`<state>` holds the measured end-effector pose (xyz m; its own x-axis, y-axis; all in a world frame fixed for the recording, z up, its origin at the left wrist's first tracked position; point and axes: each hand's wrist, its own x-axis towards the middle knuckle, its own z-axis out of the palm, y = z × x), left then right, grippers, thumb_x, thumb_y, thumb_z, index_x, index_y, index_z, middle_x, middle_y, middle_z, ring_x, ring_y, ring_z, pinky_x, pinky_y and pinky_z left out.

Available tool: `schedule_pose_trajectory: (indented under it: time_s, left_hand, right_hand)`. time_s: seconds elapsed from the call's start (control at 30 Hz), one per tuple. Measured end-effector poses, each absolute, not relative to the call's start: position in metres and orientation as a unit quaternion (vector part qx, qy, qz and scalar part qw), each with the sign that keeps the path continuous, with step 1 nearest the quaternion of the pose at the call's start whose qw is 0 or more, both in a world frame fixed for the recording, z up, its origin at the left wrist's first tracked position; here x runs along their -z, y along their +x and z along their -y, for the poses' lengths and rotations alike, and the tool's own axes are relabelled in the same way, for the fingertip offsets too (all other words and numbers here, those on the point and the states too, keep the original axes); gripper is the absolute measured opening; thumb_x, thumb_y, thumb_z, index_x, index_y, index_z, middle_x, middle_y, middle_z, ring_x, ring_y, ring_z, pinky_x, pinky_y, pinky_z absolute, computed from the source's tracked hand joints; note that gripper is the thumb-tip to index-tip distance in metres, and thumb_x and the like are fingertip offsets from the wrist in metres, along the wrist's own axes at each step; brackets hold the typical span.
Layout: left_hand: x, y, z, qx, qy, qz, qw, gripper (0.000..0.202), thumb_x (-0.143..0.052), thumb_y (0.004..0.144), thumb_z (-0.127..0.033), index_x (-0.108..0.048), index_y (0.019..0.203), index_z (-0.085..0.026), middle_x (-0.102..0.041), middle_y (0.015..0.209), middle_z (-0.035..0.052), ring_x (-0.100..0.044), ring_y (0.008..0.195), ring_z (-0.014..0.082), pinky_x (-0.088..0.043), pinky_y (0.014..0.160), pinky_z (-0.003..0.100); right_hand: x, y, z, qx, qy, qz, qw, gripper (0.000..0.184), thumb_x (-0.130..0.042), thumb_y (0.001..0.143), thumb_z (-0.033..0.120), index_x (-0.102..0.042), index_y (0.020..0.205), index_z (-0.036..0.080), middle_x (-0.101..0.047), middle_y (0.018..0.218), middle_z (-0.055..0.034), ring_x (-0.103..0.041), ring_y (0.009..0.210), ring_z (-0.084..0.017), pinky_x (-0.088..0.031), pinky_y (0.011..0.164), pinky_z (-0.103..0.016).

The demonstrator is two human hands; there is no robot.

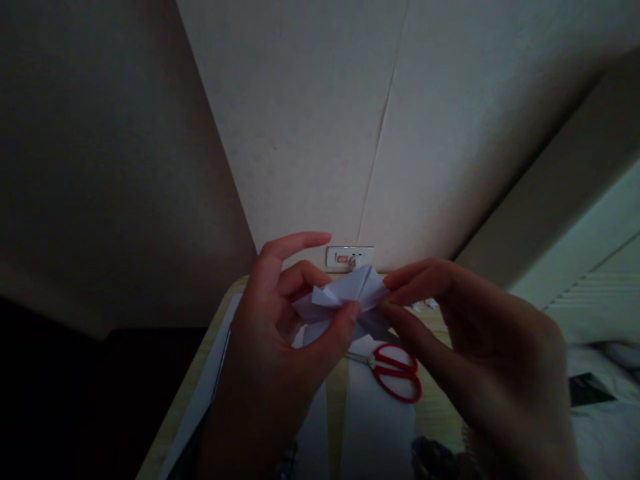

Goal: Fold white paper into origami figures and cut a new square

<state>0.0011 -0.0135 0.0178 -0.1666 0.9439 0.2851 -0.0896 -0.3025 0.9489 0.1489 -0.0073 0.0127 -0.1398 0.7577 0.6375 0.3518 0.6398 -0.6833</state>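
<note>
A piece of folded white paper [363,285] with several pointed flaps is held up between my two hands, above the table. My left hand [295,340] grips it from the left, thumb pressed on its middle and index finger raised off it. On the other side, my right hand [465,333] pinches the paper's right edge between thumb and fingertips. Under the hands lie red-handled scissors [397,373], resting on white paper sheets [377,420]. Their blades are partly hidden by the folded paper and my left hand.
The light wooden table [440,413] stands against a pale wall [310,133]. A wall socket [350,257] with a plug in it sits just behind the hands. Small white paper scraps [430,303] lie at the table's back right. More white paper [200,400] runs along the left edge.
</note>
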Motion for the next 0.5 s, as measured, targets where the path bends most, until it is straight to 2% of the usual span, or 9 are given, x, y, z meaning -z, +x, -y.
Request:
schedule_pose_trajectory:
  time_s: [0.2, 0.5]
  left_hand:
    - [-0.0160, -0.0017, 0.0123, -0.617, 0.503, -0.428, 0.428, 0.047, -0.074, 0.069, -0.012, -0.058, 0.109, -0.030, -0.057, 0.067, -0.0100, -0.056, 0.057, 0.0057, -0.045, 0.053, 0.014]
    - [-0.0214, -0.0004, 0.0116, -0.602, 0.490, -0.446, 0.446, 0.045, -0.073, 0.068, -0.013, -0.057, 0.107, -0.028, -0.055, 0.065, -0.0083, -0.057, 0.055, 0.0102, -0.046, 0.050, 0.019]
  right_hand:
    - [-0.0135, 0.1497, 0.0055, -0.186, -0.380, 0.732, 0.534, 0.013, -0.068, 0.084, 0.015, -0.061, 0.077, 0.023, -0.069, 0.080, 0.0055, -0.066, 0.073, -0.011, -0.050, 0.064, -0.023]
    - [-0.0157, 0.1508, 0.0082, -0.181, -0.377, 0.744, 0.521, 0.012, -0.067, 0.084, 0.015, -0.060, 0.078, 0.023, -0.069, 0.079, 0.0031, -0.065, 0.073, -0.013, -0.050, 0.062, -0.024]
